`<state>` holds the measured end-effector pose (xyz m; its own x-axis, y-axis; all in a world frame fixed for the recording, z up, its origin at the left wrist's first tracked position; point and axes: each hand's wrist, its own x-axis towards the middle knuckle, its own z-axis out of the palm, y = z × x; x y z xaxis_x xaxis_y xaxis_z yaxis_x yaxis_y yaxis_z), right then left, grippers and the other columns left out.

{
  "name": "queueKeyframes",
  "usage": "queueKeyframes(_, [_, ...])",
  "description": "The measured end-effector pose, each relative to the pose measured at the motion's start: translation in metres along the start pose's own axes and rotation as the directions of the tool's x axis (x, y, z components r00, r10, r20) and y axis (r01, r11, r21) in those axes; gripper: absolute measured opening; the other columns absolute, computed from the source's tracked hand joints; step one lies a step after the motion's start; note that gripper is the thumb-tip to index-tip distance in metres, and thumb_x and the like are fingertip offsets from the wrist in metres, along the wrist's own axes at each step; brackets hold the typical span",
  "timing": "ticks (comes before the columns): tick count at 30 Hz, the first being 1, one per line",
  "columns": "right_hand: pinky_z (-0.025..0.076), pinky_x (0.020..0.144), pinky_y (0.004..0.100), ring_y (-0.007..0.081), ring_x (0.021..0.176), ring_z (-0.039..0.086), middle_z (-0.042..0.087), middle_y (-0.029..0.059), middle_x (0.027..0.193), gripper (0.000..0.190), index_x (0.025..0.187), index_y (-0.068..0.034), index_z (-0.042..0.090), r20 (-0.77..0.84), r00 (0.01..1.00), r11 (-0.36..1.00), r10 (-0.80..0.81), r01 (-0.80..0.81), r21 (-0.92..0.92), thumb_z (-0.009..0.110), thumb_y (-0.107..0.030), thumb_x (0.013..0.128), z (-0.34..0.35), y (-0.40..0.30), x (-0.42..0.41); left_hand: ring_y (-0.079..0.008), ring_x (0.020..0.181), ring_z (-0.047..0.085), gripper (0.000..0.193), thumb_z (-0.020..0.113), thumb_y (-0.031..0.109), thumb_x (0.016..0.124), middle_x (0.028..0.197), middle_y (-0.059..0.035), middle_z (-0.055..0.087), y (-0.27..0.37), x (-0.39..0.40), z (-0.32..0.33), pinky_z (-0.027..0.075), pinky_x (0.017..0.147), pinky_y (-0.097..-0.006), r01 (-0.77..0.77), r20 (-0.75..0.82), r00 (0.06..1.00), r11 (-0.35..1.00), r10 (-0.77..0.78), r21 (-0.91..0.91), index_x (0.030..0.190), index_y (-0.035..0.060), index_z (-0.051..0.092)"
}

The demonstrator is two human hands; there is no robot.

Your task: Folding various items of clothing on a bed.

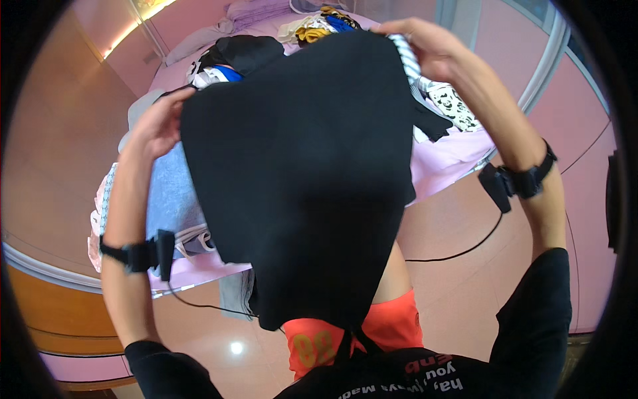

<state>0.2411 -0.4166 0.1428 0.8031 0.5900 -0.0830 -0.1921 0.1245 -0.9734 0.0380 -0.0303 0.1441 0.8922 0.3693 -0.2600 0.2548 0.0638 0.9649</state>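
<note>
A large black cloth garment (299, 139) hangs spread out between my two hands, its lower end reaching down towards my orange shorts. My left hand (162, 122) pinches its upper left corner. At the upper right corner, my right hand (431, 47) grips the same garment, level with the far part of the bed. The garment's exact kind cannot be made out, since only a plain black face shows. It hides the middle of the bed behind it.
Behind the garment stands a bed with a pink sheet (438, 164). A clothes pile (319, 27), a black heap (249, 55) and a panda-print cloth (453, 107) lie on it. A blue towel (172, 184) lies left. Strapped forearm devices trail a black cable (463, 254).
</note>
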Motion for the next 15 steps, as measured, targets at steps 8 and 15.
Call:
queueKeyframes(8, [0.051,0.057,0.035,0.0201,0.065,0.061,0.064,0.01,0.078,0.012,0.092,0.001,0.062,-0.243,0.943,0.968,0.228,-0.246,-0.045,0.067,-0.006,0.084,-0.053,0.204,0.152,-0.0292,0.1,0.06,0.046,0.063,0.032,0.089,0.108,-0.0143,0.063,-0.148,0.118,0.064,0.052,0.077,-0.0471,0.287,-0.182,0.957,0.798,-0.224,0.53,0.124,0.0046,0.055])
queueKeyframes(15, [0.051,0.085,0.0414,0.0366,0.093,0.064,0.064,0.0204,0.107,0.05,0.127,-0.004,0.055,0.194,0.806,0.21,-0.559,0.364,-0.907,0.069,-0.019,0.082,-0.041,0.184,0.067,-0.0402,0.11,0.057,0.047,0.066,0.017,0.083,0.118,-0.0222,0.06,-0.147,-0.002,0.106,0.046,0.095,-0.0433,-0.451,0.367,0.844,0.148,0.391,0.88,0.126,0.0006,0.053])
